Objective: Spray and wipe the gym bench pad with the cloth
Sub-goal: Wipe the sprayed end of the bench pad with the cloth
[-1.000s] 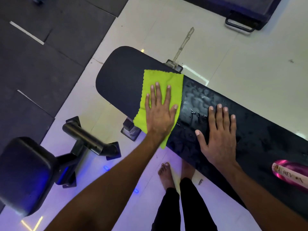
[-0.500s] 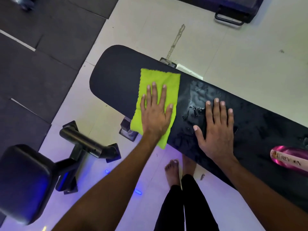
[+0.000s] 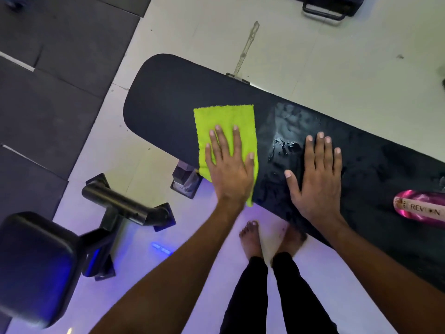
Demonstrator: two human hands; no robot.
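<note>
A long black bench pad [image 3: 166, 102] runs from upper left to lower right. On it lies a lime-green cloth [image 3: 226, 121], its near edge hanging over the pad's front side. My left hand [image 3: 228, 169] presses flat on the cloth with straight fingers. My right hand [image 3: 317, 179] rests flat on the wet, shiny part of the pad, just right of the cloth. Water drops [image 3: 284, 144] sit between the two hands. A pink spray bottle [image 3: 419, 208] lies on the pad at the right edge, only partly in view.
A second padded bench seat [image 3: 33, 266] with a dark metal frame [image 3: 120, 208] stands at lower left. The bench's foot [image 3: 185, 180] stands under the cloth. My bare feet [image 3: 252, 239] are on the pale tile floor; black rubber mats [image 3: 48, 75] lie to the left.
My left hand has slid the cloth toward the pad's near edge, so more green shows beyond the fingertips. My right hand stays flat on the wet pad.
</note>
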